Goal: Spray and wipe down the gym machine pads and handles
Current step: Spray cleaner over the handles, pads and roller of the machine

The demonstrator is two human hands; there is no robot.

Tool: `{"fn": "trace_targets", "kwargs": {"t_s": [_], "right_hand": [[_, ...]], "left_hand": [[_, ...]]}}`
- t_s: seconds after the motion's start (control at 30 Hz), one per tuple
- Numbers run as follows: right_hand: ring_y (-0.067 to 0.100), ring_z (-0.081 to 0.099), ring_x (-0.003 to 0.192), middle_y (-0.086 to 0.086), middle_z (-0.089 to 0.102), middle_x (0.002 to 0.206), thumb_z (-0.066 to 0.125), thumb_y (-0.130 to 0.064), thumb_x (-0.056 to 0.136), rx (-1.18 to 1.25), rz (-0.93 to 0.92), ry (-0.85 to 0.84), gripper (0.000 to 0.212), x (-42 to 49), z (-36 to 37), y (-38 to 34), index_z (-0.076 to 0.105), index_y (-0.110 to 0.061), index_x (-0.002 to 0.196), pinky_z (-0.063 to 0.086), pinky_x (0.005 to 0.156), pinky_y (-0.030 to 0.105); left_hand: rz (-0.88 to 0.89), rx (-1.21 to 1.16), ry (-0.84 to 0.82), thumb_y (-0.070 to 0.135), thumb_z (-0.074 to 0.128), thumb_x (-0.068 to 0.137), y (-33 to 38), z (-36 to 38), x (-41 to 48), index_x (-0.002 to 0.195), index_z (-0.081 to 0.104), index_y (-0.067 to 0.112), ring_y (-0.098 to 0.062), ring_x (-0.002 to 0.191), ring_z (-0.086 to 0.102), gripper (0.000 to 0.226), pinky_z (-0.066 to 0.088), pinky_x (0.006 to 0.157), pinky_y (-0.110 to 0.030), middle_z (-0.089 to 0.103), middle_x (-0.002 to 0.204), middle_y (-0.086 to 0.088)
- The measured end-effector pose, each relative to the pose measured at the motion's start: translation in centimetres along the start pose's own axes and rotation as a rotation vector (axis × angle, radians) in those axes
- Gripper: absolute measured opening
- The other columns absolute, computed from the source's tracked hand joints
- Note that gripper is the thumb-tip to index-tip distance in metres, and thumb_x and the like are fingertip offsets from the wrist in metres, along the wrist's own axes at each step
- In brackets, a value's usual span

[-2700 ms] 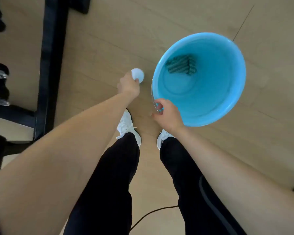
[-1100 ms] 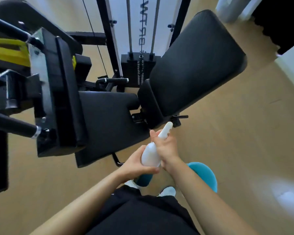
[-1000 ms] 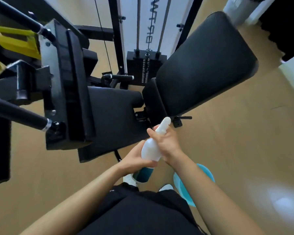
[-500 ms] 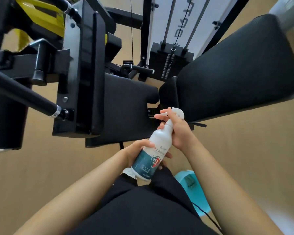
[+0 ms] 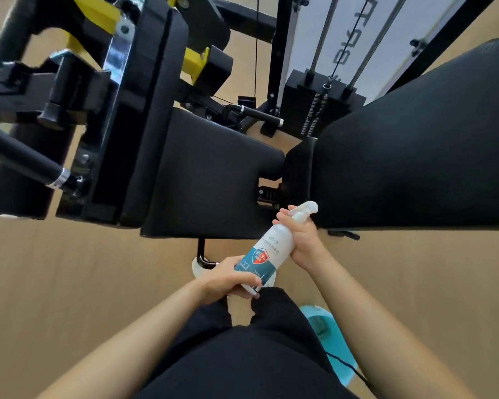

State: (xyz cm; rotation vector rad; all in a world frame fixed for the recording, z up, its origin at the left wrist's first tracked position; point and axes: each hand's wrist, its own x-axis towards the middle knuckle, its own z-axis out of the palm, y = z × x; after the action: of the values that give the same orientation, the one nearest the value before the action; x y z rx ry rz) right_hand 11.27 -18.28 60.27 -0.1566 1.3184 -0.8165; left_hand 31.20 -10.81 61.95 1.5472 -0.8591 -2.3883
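Observation:
A white spray bottle [image 5: 271,249] with a teal label is held in both hands just in front of the gym machine. My left hand [image 5: 228,279] grips its base. My right hand [image 5: 301,240] grips the neck just below the white trigger head. The black seat pad [image 5: 211,174] lies straight ahead of the bottle. A large black back pad [image 5: 415,145] fills the right side. A black handle bar with a chrome collar [image 5: 23,156] sticks out at the left.
A blue bucket [image 5: 333,345] stands on the wooden floor by my right leg, partly hidden. The weight stack [image 5: 317,102] and guide rods rise behind the seat. Yellow and black frame parts [image 5: 98,15] crowd the upper left. A thin black cable trails near the bucket.
I rose from the bucket on the floor and turned to the machine. The bottle came up into both hands, and the machine pads have grown closer in view.

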Motion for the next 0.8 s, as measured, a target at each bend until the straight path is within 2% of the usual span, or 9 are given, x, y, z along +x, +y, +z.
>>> {"fn": "trace_targets", "kwargs": {"t_s": [0.1,0.23,0.33,0.43,0.53,0.6,0.7,0.8], "right_hand": [[0.032,0.072,0.113,0.011,0.062,0.137,0.076,-0.009,0.090,-0.011,0.119,-0.037,0.057,1.3,0.8,0.5,0.049,-0.015,0.139,0.064,0.080,0.045],[0.026,0.078,0.098,0.012,0.070,0.125,0.077,-0.010,0.088,-0.156,0.215,-0.015,0.048,3.4,2.8,0.5,0.056,-0.012,0.131,0.064,0.074,0.046],[0.026,0.079,0.088,0.014,0.073,0.114,0.080,-0.013,0.082,-0.258,0.248,0.044,0.055,4.6,4.7,0.6,0.054,-0.014,0.130,0.063,0.067,0.046],[0.029,0.076,0.095,0.012,0.072,0.114,0.081,-0.016,0.078,-0.284,0.235,0.027,0.057,5.3,6.0,1.1,0.057,-0.017,0.130,0.064,0.073,0.048],[0.031,0.072,0.107,0.011,0.069,0.122,0.081,-0.012,0.077,-0.347,0.168,-0.077,0.048,5.6,7.2,1.3,0.063,-0.020,0.122,0.062,0.088,0.052],[0.029,0.071,0.104,0.010,0.070,0.119,0.079,-0.009,0.078,-0.377,0.164,-0.108,0.042,5.9,8.1,1.3,0.066,-0.019,0.116,0.061,0.089,0.051],[0.025,0.068,0.088,0.009,0.067,0.101,0.071,-0.007,0.082,-0.369,0.213,-0.095,0.024,6.3,9.6,0.9,0.062,-0.016,0.102,0.061,0.081,0.045],[0.026,0.068,0.088,0.010,0.064,0.101,0.071,-0.011,0.082,-0.406,0.209,-0.089,0.027,6.1,11.2,0.8,0.057,-0.017,0.106,0.059,0.077,0.042]], "left_hand": [[-0.022,-0.034,0.052,0.031,0.082,0.070,-0.7,0.3,0.1,0.124,0.059,0.012,-0.024,0.094,0.074,0.061,0.061,0.084,-0.034,0.070,0.107,-0.009],[0.003,-0.066,0.153,0.031,0.082,0.074,-1.7,-0.1,0.2,0.126,0.060,0.015,-0.022,0.097,0.074,0.059,0.061,0.085,-0.034,0.070,0.114,-0.011],[0.018,-0.083,0.222,0.035,0.084,0.070,-2.4,-0.4,0.0,0.126,0.059,0.018,-0.022,0.104,0.072,0.064,0.062,0.087,-0.035,0.068,0.118,-0.011],[0.029,-0.118,0.270,0.030,0.082,0.073,-2.6,-0.8,-0.1,0.125,0.059,0.018,-0.024,0.108,0.071,0.058,0.063,0.091,-0.040,0.068,0.117,-0.011],[0.032,-0.170,0.323,0.028,0.081,0.073,-2.5,-1.0,-0.3,0.121,0.061,0.016,-0.022,0.098,0.072,0.053,0.062,0.094,-0.047,0.070,0.110,-0.010],[0.043,-0.163,0.372,0.029,0.081,0.071,-2.3,-1.2,-0.6,0.120,0.061,0.017,-0.020,0.095,0.072,0.054,0.063,0.089,-0.040,0.070,0.110,-0.010],[0.064,-0.130,0.437,0.029,0.082,0.071,-1.9,-1.9,-1.2,0.119,0.059,0.020,-0.017,0.098,0.070,0.054,0.062,0.081,-0.031,0.069,0.112,-0.007],[0.076,-0.115,0.464,0.027,0.083,0.078,-1.9,-2.7,-1.8,0.121,0.057,0.022,-0.021,0.105,0.069,0.050,0.061,0.082,-0.030,0.066,0.115,-0.006]]}}
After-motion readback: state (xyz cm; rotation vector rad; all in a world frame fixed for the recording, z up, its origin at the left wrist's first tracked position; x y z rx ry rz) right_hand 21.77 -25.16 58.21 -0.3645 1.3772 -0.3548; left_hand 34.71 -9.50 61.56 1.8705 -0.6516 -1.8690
